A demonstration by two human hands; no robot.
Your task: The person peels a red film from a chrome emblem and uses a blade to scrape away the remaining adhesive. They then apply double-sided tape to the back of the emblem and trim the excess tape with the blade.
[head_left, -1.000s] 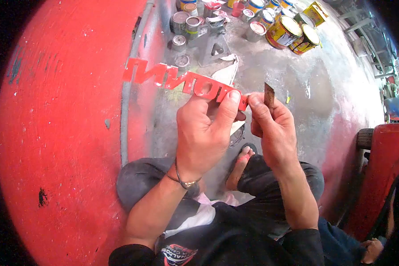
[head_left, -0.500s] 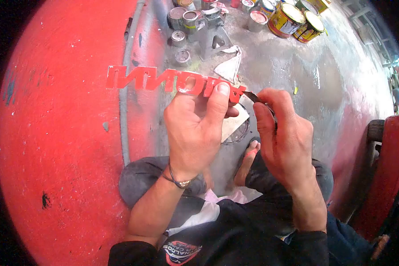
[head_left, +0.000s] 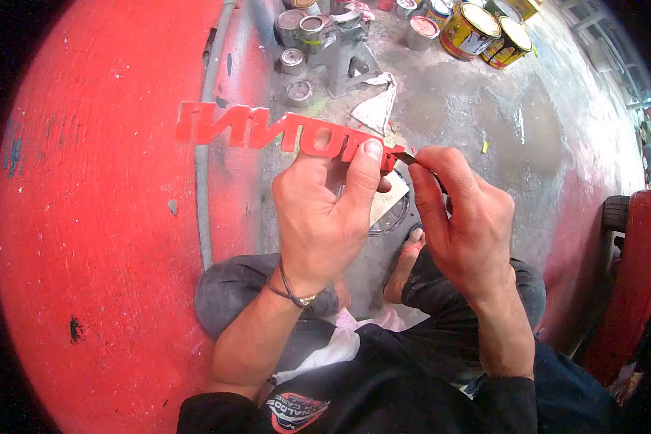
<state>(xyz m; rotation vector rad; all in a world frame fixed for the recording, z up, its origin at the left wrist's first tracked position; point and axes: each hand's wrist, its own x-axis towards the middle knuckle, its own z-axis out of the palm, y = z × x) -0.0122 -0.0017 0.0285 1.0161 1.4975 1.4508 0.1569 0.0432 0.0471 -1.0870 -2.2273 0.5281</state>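
Observation:
My left hand point(head_left: 322, 210) grips a red lettering emblem point(head_left: 249, 129), thumb on top near its right end and fingers beneath. The emblem is a row of joined block letters that stretches out to the left, its far end in front of the red wall. In my right hand point(head_left: 470, 217) a small dark blade point(head_left: 405, 156) is pinched between thumb and curled fingers. Its tip meets the last letter at the emblem's right end. Most of the blade's rear part is hidden by my fingers.
A red wall point(head_left: 101, 217) rises close on the left. Several paint cans point(head_left: 470, 32) stand at the back, near a grey metal stand point(head_left: 346, 65) and a white cloth point(head_left: 376, 105). A pale sheet point(head_left: 389, 197) lies below my hands. A tyre point(head_left: 615, 213) is at the right.
The emblem has tilted a little, its right end lower, and shifted slightly right with my left hand. The blade now overlaps the last letter, its face turned more edge-on.

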